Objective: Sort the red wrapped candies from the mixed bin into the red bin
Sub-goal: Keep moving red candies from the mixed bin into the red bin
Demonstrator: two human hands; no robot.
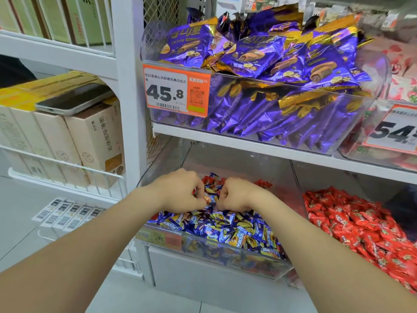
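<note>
Over one mixed bin (pixel 158 237), two hands: left hand (pixel 180 192), right hand (pixel 240 196), fingers (pixel 199 185) curled, apparently pinching candies (pixel 208 197).

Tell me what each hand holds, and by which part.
Left hand pinches a wrapped candy over the mixed bin; the grip's place on it is hidden. Right hand curls into the pile; any hold cannot be told.
</note>
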